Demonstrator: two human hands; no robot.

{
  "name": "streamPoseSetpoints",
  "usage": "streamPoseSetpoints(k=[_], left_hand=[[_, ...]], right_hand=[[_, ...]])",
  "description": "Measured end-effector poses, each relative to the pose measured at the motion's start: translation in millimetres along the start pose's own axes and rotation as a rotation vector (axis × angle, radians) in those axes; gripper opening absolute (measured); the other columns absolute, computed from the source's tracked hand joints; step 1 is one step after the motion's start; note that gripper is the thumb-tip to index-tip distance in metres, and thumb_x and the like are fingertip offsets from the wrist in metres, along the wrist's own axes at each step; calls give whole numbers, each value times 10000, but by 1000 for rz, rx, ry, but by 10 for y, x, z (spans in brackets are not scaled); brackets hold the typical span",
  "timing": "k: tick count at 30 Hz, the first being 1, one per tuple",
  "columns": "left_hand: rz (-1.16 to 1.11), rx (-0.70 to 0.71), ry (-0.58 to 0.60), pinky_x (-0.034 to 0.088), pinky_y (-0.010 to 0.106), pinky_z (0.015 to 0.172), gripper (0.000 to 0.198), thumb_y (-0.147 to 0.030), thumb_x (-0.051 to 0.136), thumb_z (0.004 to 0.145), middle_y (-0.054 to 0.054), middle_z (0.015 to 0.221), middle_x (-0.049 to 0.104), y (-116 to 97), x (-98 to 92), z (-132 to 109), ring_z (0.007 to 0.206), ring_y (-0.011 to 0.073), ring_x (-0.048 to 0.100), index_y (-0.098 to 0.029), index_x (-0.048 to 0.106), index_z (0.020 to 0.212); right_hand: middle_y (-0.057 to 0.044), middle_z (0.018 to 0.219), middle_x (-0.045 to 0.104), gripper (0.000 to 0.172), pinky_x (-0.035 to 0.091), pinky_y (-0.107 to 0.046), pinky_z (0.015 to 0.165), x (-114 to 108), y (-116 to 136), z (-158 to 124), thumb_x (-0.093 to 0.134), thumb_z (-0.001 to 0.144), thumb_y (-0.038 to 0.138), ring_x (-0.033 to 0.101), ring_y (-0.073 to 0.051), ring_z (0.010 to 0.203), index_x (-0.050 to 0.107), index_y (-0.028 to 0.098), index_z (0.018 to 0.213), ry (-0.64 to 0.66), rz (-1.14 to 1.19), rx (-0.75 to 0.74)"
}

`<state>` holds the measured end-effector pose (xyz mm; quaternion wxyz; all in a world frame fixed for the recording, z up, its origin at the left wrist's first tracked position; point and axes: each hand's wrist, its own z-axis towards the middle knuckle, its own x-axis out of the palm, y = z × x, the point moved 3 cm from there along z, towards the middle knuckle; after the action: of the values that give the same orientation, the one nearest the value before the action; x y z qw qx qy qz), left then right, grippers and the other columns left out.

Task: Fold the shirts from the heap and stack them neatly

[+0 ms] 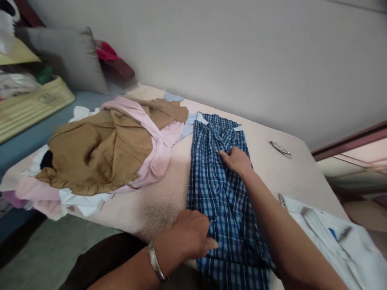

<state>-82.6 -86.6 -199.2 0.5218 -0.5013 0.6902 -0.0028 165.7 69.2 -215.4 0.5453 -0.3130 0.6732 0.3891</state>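
Blue checked trousers point(208, 177) lie lengthwise down the table, with white patches at their far end and their near end running out of the bottom of the view. My left hand point(192, 233), below a silver bangle point(155, 261), is closed on their left edge near the front, its thumb lying over the cloth. Farther up, my right hand point(238, 161) is closed at the right side of the trousers, fingers curled into the fabric and thumb pointing left. Some folds wrinkle the cloth between the hands.
On the left lies a heap of clothes, with a brown garment point(99, 149) over a pink one point(160, 153). White clothing point(335, 241) rests at the front right, and eyeglasses point(281, 149) beyond it. A wall point(229, 56) borders the back; a grey cushion point(63, 58) leans at far left.
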Motion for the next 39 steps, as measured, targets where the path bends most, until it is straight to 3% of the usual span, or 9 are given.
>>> streamPoseSetpoints(k=[3, 10, 15, 20, 24, 29, 32, 35, 39], left_hand=[[80, 6, -6, 560, 450, 784, 464, -556, 682, 793, 166, 972, 731, -28, 119, 35, 892, 351, 703, -125, 694, 966], [198, 7, 15, 581, 433, 766, 241, -203, 616, 759, 187, 1020, 725, -85, 125, 55, 901, 337, 715, -126, 683, 977], [202, 38, 29, 588, 422, 772, 255, -162, 605, 734, 179, 1009, 736, -66, 63, 47, 908, 333, 720, -127, 696, 970], [215, 88, 89, 587, 420, 777, 215, -200, 619, 761, 162, 1001, 743, -68, 87, 28, 911, 331, 719, -133, 715, 941], [230, 114, 110, 576, 398, 766, 228, -308, 648, 785, 157, 979, 743, -55, 77, 11, 889, 310, 716, -142, 735, 914], [86, 112, 157, 525, 345, 676, 472, -609, 626, 800, 141, 922, 739, 122, -213, -37, 835, 288, 699, -153, 733, 860], [24, -66, -39, 483, 316, 662, 398, -463, 476, 934, 129, 878, 732, 389, -516, -21, 772, 238, 687, -152, 718, 872], [99, -251, -222, 486, 335, 758, 362, -320, 410, 965, 179, 988, 727, 626, -701, -6, 897, 257, 691, -119, 711, 950], [175, -271, -140, 504, 356, 789, 329, -324, 505, 915, 210, 1043, 724, 637, -655, -6, 993, 305, 688, -98, 721, 1018]], right_hand=[[-160, 941, 706, 517, 508, -433, 839, 213, -208, -338, 511, 872, 666, 670, -320, 969, 610, 175, 999, 132, 55, 46], [-142, 1034, 693, 393, 519, -393, 842, 216, -211, -497, 664, 788, 408, 665, -300, 978, 564, 180, 1092, -58, 250, 107], [-144, 1040, 674, 461, 515, -388, 845, 225, -148, -560, 694, 772, 407, 656, -293, 953, 530, 165, 1129, -17, 325, 61], [-87, 918, 667, 413, 491, -382, 837, 183, -129, -674, 598, 846, 336, 645, -277, 890, 473, 172, 1204, -181, 279, -42], [-187, 1066, 653, 424, 490, -434, 815, 119, -146, -777, 583, 886, 359, 640, -342, 965, 481, 135, 1231, -144, 67, -27], [-218, 1302, 586, 431, 416, -498, 1017, -14, 197, -948, 409, 995, 433, 508, -371, 1254, 552, 136, 1271, -351, 18, -374], [-183, 1546, 416, 564, 265, -519, 1163, 224, 492, -1033, 382, 1011, 468, 289, -339, 1464, 455, 127, 1454, -267, 69, -614], [-159, 1635, 270, 690, 162, -555, 1203, 613, 643, -1071, 421, 994, 526, 159, -325, 1524, 336, 129, 1552, -105, 67, -681], [-151, 1637, 270, 693, 177, -561, 1209, 781, 598, -1091, 412, 999, 553, 202, -317, 1518, 335, 150, 1558, 10, 122, -669]])
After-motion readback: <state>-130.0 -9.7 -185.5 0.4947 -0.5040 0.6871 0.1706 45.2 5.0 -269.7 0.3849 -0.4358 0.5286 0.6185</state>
